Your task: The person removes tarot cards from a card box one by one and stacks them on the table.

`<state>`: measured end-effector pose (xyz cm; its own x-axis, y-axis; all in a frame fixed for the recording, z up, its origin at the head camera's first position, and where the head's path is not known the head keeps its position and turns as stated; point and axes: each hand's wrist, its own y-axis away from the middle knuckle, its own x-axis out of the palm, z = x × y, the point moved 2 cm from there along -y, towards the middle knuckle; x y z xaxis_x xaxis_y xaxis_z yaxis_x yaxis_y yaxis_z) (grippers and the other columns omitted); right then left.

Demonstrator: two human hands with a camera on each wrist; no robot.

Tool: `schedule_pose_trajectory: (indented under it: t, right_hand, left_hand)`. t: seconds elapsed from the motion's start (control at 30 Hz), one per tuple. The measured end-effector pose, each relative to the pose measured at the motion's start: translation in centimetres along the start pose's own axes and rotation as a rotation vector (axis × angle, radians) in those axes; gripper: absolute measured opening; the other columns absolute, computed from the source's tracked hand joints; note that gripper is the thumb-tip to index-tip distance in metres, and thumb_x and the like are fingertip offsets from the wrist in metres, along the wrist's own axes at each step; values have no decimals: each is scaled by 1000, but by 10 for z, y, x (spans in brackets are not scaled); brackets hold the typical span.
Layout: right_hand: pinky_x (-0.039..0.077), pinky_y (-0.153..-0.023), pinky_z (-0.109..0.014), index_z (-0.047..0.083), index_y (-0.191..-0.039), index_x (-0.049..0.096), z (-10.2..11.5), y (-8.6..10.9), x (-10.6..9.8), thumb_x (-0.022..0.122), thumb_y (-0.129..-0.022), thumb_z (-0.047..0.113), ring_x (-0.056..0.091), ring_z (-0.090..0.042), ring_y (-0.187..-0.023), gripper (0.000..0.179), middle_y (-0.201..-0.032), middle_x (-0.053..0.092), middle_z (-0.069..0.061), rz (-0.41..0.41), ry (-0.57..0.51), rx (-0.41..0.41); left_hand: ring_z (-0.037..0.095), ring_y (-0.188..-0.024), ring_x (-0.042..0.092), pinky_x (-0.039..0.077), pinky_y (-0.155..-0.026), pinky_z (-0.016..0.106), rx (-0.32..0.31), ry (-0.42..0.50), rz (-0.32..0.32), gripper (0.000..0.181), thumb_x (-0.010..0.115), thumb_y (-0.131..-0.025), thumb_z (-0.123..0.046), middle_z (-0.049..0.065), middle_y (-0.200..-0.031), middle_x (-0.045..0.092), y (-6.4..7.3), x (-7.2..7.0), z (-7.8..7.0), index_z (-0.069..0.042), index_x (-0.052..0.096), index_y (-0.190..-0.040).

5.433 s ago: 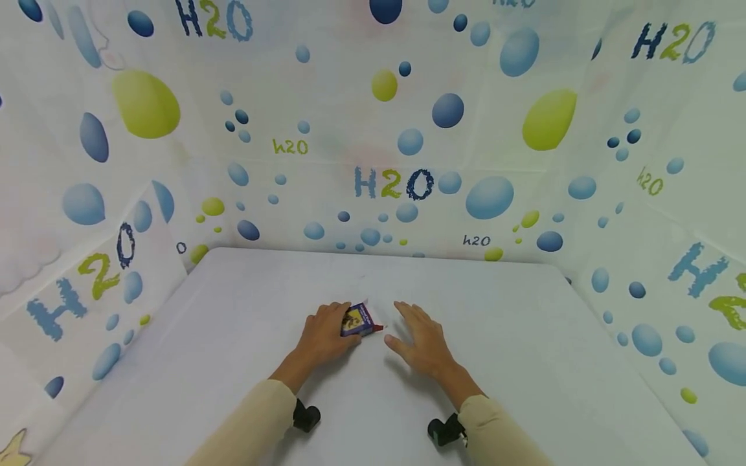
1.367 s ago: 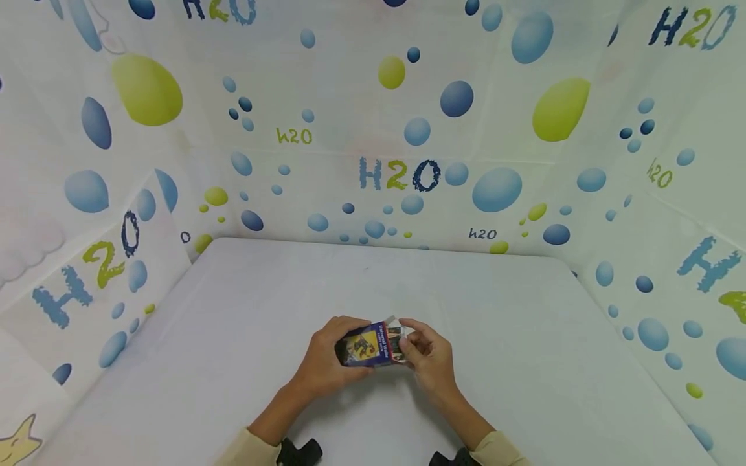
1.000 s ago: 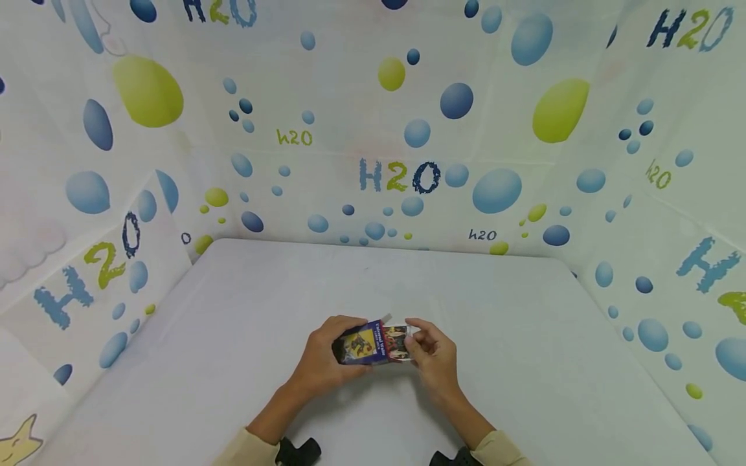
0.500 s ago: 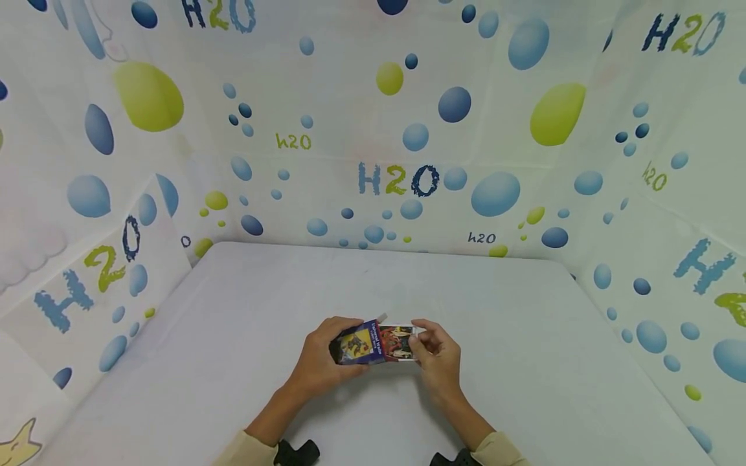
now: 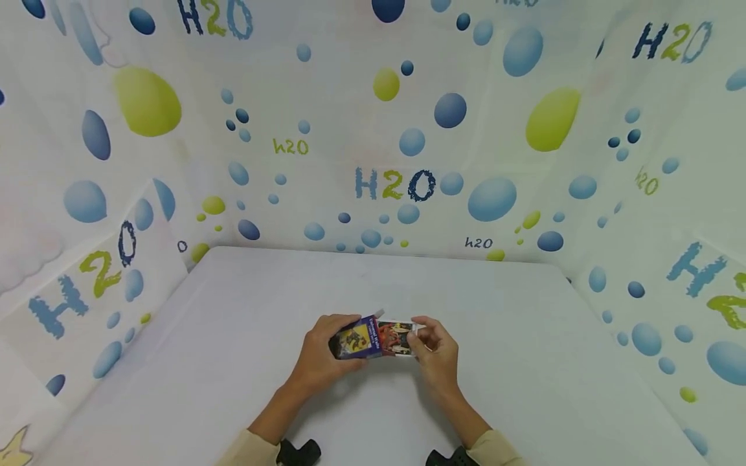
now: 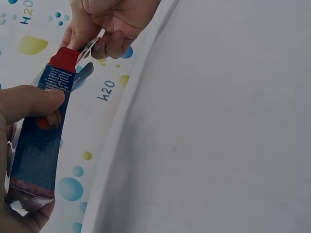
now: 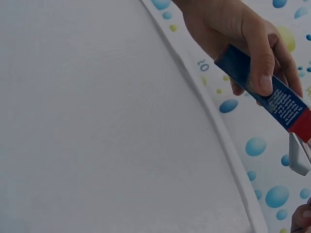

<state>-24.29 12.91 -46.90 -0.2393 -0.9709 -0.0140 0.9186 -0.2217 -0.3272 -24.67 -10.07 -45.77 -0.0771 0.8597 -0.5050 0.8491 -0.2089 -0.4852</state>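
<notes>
My left hand (image 5: 319, 349) grips a small dark-blue card box (image 5: 357, 338) with a yellow picture on its front, thumb along one narrow side. At the box's right end a flap stands open, and a stack of picture cards (image 5: 396, 338) sticks partly out. My right hand (image 5: 436, 353) pinches the outer end of those cards between thumb and fingers. In the left wrist view, the blue side of the box (image 6: 41, 141) and a red part (image 6: 63, 59) at its end show. The right wrist view catches only a corner of my right hand (image 7: 302, 217).
Beneath both hands spreads a white tabletop (image 5: 233, 310). Behind it and along the sides hangs a white sheet (image 5: 326, 84) printed with blue and green drops and H2O lettering. Dark wrist cameras (image 5: 298, 452) sit at both cuffs.
At first the left hand held the box and the right hand was open beside it. Since then the right hand has taken hold of the cards and drawn them partly out, rightward.
</notes>
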Motion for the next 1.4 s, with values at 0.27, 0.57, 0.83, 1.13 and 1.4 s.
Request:
schedule_pose_trajectory:
  t: [0.27,0.57,0.83,1.13,1.4]
  right_hand:
    - [44,-60,-22,1,-106,67,-13,-13,7,69,-85,-8,53,-13,-71,23,-81,59,-9,-62,-4,49]
    - [47,-55,-24,-5,-91,66,-11,-28,8,69,-81,-6,57,-14,-69,11,-82,64,-9,-100,-98,87]
    - [41,-44,-23,-15,-90,62,-7,-39,3,67,-79,-14,52,-12,-57,12,-74,61,-6,-101,-180,101]
    - [41,-41,-23,-18,-90,57,-8,-43,-2,62,-73,-23,51,-13,-53,19,-73,59,-6,-49,-245,76]
    - [37,-43,-21,-7,-103,69,-3,-40,0,61,-72,-17,49,-10,-53,33,-72,62,-20,124,26,-42]
  left_hand:
    - [13,-111,51,44,-94,43,-52,8,5,76,96,-63,-12,-10,-127,65,-9,7,5,-18,66,-134]
    - [14,-110,52,44,-95,44,-102,40,-6,77,96,-62,-10,-8,-125,64,-19,10,14,-24,68,-132]
    - [17,-112,57,42,-101,46,-102,85,13,76,96,-62,-12,-6,-127,65,-29,7,22,-22,68,-132]
    - [19,-112,58,44,-98,45,-60,121,12,76,96,-63,-12,-4,-127,65,-39,2,25,-19,67,-132]
    - [19,-110,58,44,-97,45,-59,113,37,73,96,-61,-12,-2,-125,66,-41,5,26,-22,70,-129]
